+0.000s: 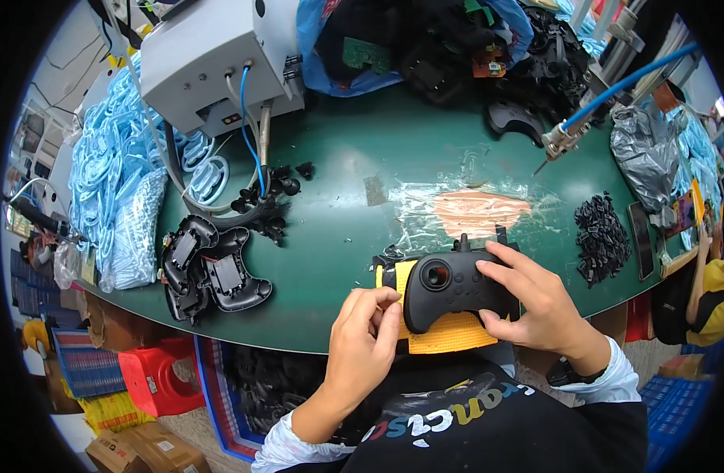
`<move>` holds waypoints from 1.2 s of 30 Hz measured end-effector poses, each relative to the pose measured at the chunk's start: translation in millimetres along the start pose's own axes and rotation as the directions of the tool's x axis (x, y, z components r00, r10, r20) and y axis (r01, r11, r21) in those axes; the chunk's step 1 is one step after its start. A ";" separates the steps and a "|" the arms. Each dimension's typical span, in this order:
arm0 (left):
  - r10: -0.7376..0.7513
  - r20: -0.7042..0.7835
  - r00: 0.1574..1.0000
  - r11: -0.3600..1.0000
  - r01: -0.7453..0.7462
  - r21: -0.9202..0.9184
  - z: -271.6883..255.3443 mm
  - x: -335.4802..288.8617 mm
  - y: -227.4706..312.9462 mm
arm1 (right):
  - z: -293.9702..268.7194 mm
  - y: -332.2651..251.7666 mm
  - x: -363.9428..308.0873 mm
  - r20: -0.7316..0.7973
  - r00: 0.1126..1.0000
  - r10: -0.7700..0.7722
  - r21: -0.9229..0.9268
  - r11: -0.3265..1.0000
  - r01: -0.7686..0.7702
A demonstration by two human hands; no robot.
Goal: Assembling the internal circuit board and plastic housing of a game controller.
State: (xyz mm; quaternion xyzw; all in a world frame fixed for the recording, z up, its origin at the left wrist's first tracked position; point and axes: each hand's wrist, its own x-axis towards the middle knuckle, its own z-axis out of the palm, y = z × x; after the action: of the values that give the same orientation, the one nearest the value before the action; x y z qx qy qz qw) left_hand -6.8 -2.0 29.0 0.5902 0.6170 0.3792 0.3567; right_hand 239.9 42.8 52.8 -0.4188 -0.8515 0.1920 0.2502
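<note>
A black game controller [445, 303] lies face up over a yellow textured pad [456, 339] at the table's front edge. An opening at its upper left shows orange-brown inside, and a small black stub stands up from its top edge. My right hand [543, 303] grips the controller's right side, fingertips on its face and thumb at its lower edge. Beside the controller's left grip, my left hand [362, 331] is closed with thumb and fingers pinched together. Whatever sits in that pinch, if anything, is too small or hidden to make out.
Black controller shells [232, 272] are stacked on the green table's left, near a grey box machine [220, 71]. Small black parts [602, 240] form a pile at right, beside a phone [639, 236]. A driver [563, 142] with a blue hose hangs at upper right.
</note>
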 end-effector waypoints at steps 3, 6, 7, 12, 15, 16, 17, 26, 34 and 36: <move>0.061 0.020 0.998 0.998 -0.061 -0.029 3.0 8.4 7.7 | 2.8 0.9 -0.6 0.039 0.999 0.024 -0.005 1.000 -0.024; 0.071 0.144 0.987 0.995 -0.081 0.062 7.5 14.2 10.4 | 3.0 1.5 1.7 0.068 0.998 0.013 -0.039 0.999 -0.010; 0.068 0.149 0.986 0.995 -0.079 0.068 9.9 16.7 12.2 | 2.8 2.4 2.5 0.073 0.997 -0.010 -0.064 0.998 0.015; 0.056 0.156 0.986 0.998 -0.060 0.021 8.2 17.6 7.7 | 1.1 7.7 1.3 0.092 0.996 0.019 0.094 0.995 -0.028; 0.077 0.170 0.982 0.996 -0.085 0.041 7.1 21.5 8.7 | 1.4 7.0 0.8 0.109 0.994 0.016 0.096 0.995 -0.027; 0.096 0.194 0.976 0.992 -0.110 0.061 6.9 23.4 8.2 | 1.9 7.2 1.0 0.118 0.993 0.007 0.085 0.996 -0.017; 0.091 0.198 0.976 0.993 -0.105 0.061 7.6 23.7 5.9 | 2.8 6.8 1.6 0.121 0.993 0.011 0.087 0.996 -0.022; 0.013 0.223 0.975 0.988 -0.047 0.146 13.6 27.6 10.9 | 9.3 8.5 -3.8 0.139 0.989 0.056 0.116 0.991 -0.073; 0.147 0.179 0.973 0.987 -0.157 0.045 14.3 12.3 3.2 | 12.0 -0.9 -11.4 0.057 0.998 0.032 0.107 0.994 -0.038; 0.199 0.168 0.966 0.973 -0.214 0.081 15.6 12.0 4.6 | 15.8 4.6 -9.5 0.034 0.999 0.016 0.105 0.994 -0.020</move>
State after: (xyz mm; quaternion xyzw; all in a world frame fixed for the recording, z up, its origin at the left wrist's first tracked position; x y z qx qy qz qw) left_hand 8.5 10.9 26.0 0.6965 0.5396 0.3352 0.3338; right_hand 238.4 35.9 35.1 -0.4095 -0.8404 0.2458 0.2561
